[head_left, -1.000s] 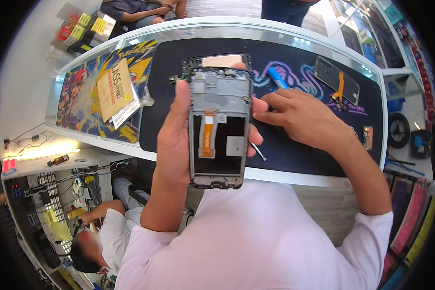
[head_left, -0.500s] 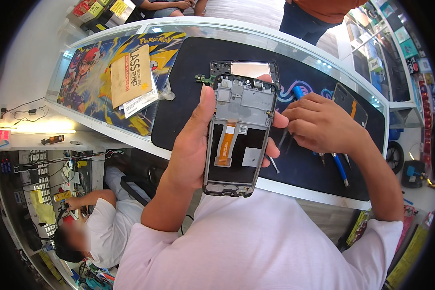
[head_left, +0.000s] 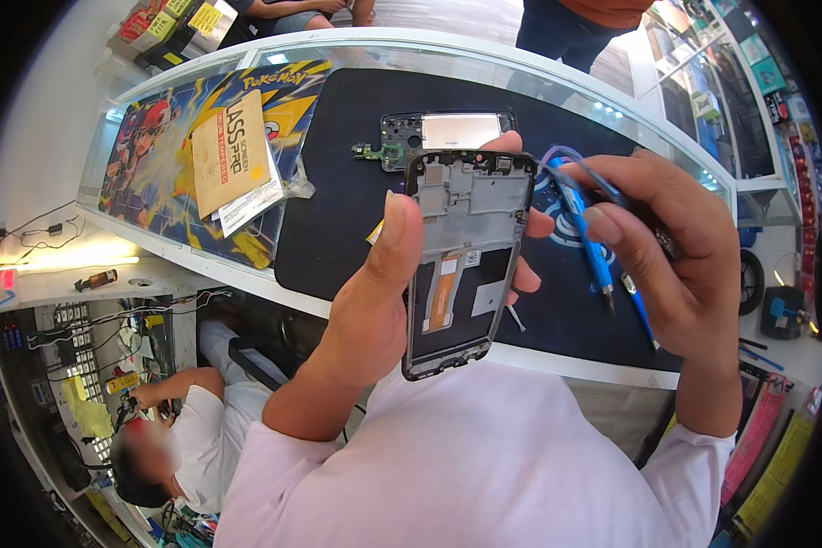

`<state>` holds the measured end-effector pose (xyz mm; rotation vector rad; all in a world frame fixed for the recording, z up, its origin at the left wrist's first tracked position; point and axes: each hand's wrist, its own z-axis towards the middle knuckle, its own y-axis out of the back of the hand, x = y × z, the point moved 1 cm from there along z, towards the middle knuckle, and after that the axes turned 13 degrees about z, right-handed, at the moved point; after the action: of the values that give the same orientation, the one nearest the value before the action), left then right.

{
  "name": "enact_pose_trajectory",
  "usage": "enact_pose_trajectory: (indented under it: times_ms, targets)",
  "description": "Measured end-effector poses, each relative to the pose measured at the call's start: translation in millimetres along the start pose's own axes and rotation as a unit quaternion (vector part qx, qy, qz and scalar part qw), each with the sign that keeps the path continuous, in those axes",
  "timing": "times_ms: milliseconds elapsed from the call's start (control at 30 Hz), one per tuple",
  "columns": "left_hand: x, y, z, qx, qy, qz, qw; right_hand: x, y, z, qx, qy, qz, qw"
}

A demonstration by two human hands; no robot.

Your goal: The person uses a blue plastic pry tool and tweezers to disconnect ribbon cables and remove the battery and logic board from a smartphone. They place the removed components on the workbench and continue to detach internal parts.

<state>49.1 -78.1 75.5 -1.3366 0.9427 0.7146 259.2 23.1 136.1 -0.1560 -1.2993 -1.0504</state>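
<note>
My left hand [head_left: 365, 292] is closed around an opened phone frame [head_left: 475, 201], its inside facing me, tilted, with the thumb on the left edge and fingertips on the right. An orange-brown ribbon cable [head_left: 442, 297] runs down the dark lower part of it. In my right hand [head_left: 680, 256], what look like dark tweezers [head_left: 614, 190] are pinched between thumb and fingers. Their tips are at the frame's upper right corner; whether they touch it I cannot tell. Behind the frame lie another phone part with a shiny plate [head_left: 461, 126] and a small green circuit board [head_left: 379, 153].
A blue pen-like tool [head_left: 586, 233] and a second blue tool [head_left: 639, 309] lie on the black mat [head_left: 324, 201]. A brown envelope [head_left: 233, 151] rests on papers at the left. One person sits at the lower left bench; others are beyond the glass counter.
My right hand has lifted from the tools on the mat and brought the tweezers to the frame's upper corner. The frame has tilted and shifted slightly right. The blue tool now lies uncovered.
</note>
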Motion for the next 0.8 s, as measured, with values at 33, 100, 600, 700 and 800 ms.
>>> enact_pose_trajectory:
  times_ms: [33, 100, 600, 700, 800]
  targets:
    - [0, -1, 0, 0.014, 0.006, -0.007, 1.000, 3, 0, 2, 0.013, -0.001, -0.012, 1.000]
    - [3, -4, 1, -0.022, -0.006, 0.044, 0.999, 10, -1, 6, 0.024, 0.009, -0.046, 0.999]
    - [4, -10, 1, -0.042, -0.042, 0.145, 0.988, 32, -9, 11, 0.001, 0.071, -0.164, 0.984]
    - [3, -12, 0, -0.036, -0.045, 0.157, 0.986, 32, -11, 11, -0.007, 0.089, -0.173, 0.981]
    - [4, -17, -1, -0.056, -0.045, 0.154, 0.986, 33, -13, 11, -0.015, 0.096, -0.187, 0.977]
